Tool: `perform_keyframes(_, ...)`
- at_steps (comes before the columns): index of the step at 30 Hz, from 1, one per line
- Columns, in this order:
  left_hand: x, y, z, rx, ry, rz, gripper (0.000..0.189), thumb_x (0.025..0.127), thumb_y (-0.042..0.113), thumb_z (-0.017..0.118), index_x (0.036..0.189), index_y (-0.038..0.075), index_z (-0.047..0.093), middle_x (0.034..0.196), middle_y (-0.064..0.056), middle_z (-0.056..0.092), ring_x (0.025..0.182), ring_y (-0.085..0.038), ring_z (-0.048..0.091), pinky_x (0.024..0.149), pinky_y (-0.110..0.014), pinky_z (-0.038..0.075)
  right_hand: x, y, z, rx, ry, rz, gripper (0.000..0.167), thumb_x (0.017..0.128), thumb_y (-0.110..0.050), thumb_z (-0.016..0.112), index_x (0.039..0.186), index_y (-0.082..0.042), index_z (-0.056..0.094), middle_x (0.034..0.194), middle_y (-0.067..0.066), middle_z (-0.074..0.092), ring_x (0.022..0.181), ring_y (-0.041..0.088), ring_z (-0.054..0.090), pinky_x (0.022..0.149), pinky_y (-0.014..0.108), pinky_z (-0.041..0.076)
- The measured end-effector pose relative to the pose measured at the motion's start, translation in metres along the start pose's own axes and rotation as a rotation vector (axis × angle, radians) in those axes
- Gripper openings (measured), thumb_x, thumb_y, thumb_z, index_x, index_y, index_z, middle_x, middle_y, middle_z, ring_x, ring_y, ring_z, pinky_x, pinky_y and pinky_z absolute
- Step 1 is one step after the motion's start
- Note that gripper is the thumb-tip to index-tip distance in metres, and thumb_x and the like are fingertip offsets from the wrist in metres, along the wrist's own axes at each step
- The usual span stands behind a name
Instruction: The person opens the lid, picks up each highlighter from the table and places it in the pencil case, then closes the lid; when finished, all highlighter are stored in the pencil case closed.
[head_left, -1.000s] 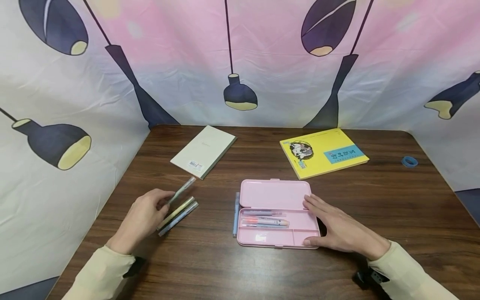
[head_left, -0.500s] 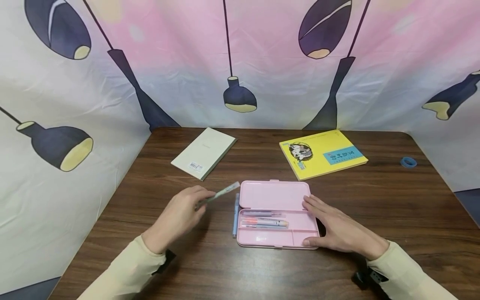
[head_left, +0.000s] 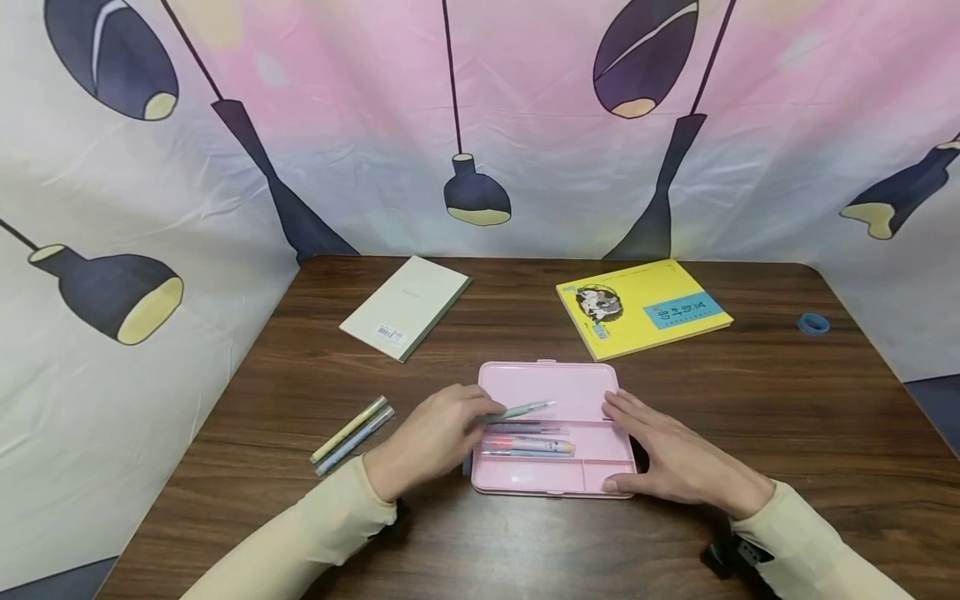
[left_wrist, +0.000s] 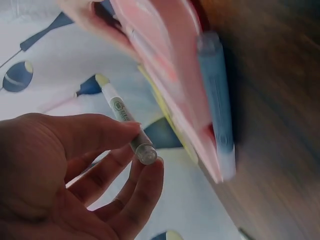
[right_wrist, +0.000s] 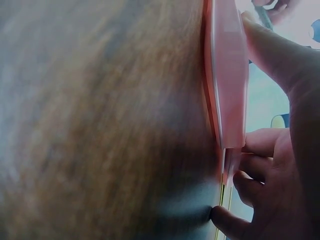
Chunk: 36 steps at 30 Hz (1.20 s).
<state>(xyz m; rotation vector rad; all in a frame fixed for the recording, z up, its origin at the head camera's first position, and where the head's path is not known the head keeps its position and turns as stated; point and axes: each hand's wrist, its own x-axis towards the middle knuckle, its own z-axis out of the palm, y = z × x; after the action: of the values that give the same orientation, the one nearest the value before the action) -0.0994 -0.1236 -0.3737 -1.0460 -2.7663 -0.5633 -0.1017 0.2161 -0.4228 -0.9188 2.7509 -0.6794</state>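
My left hand (head_left: 442, 433) pinches a slim pale-green pen (head_left: 527, 409) between thumb and fingers, above the left part of the pink pencil case (head_left: 547, 483). In the left wrist view its clear end (left_wrist: 147, 154) points toward the camera. The case lies with its lid (head_left: 551, 385) folded back; several pens (head_left: 528, 444) lie in its long compartment. My right hand (head_left: 671, 454) rests on the case's right side, thumb at the front corner and fingers fairly straight on the lid's edge. A blue pen (left_wrist: 216, 95) lies against the case's left side, mostly hidden in the head view.
A yellow pen (head_left: 348, 429) and a blue-grey pen (head_left: 356, 440) lie side by side on the table at left. Behind are a pale-green notebook (head_left: 407, 307) and a yellow book (head_left: 643, 308). A blue tape ring (head_left: 813, 323) lies far right.
My left hand has lifted the pale-green pen from beside the other two pens and carried it right, over the pencil case. My right hand has stayed on the case.
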Motion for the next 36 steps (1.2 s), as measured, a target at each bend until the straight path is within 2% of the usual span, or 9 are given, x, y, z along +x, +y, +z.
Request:
perform_keyframes(5, 0.007, 0.003, 0.011, -0.024, -0.09, 0.017, 0.026, 0.084, -0.001, 0.068, 0.107, 0.01, 0.076, 0.1, 0.001, 0.071, 0.096, -0.016, 0.066, 0.085, -0.036, 0.054, 0.0, 0.0, 0.001, -0.004, -0.004, -0.005, 0.103, 0.08, -0.075, 0.061, 0.153, -0.007, 0.038, 0.161, 0.015, 0.03, 0.148, 0.035, 0.028, 0.109, 0.057, 0.036)
perform_keyframes(9, 0.01, 0.002, 0.016, -0.017, -0.122, 0.037, 0.023, 0.087, 0.0, 0.069, 0.106, 0.011, 0.077, 0.099, 0.002, 0.071, 0.093, -0.014, 0.067, 0.085, -0.036, 0.054, 0.001, -0.001, 0.001, 0.001, -0.006, 0.005, 0.105, 0.078, -0.076, 0.063, 0.154, -0.007, 0.038, 0.161, 0.014, 0.03, 0.148, 0.033, 0.028, 0.11, 0.056, 0.035)
perform_keyframes(16, 0.013, 0.002, 0.018, -0.006, -0.137, 0.061, 0.023, 0.087, -0.002, 0.067, 0.103, 0.011, 0.078, 0.098, 0.002, 0.072, 0.093, -0.013, 0.067, 0.084, -0.034, 0.054, 0.002, -0.001, 0.001, 0.019, -0.015, 0.03, 0.106, 0.077, -0.074, 0.066, 0.154, -0.008, 0.038, 0.162, 0.013, 0.029, 0.148, 0.033, 0.028, 0.111, 0.056, 0.035)
perform_keyframes(28, 0.016, 0.001, 0.02, -0.01, -0.151, 0.052, 0.025, 0.089, -0.003, 0.064, 0.103, 0.012, 0.079, 0.097, 0.002, 0.073, 0.093, -0.012, 0.068, 0.083, -0.031, 0.055, 0.002, 0.0, 0.002, 0.031, -0.034, 0.057, 0.107, 0.076, -0.075, 0.066, 0.154, -0.009, 0.037, 0.163, 0.011, 0.027, 0.149, 0.032, 0.026, 0.112, 0.056, 0.034)
perform_keyframes(36, 0.012, 0.0, 0.018, -0.032, -0.15, 0.013, 0.022, 0.09, 0.001, 0.066, 0.105, 0.012, 0.078, 0.101, 0.002, 0.072, 0.098, -0.014, 0.067, 0.094, -0.038, 0.052, 0.001, 0.002, 0.001, 0.019, -0.027, 0.047, 0.106, 0.077, -0.075, 0.066, 0.154, -0.008, 0.037, 0.163, 0.011, 0.027, 0.149, 0.032, 0.026, 0.112, 0.056, 0.034)
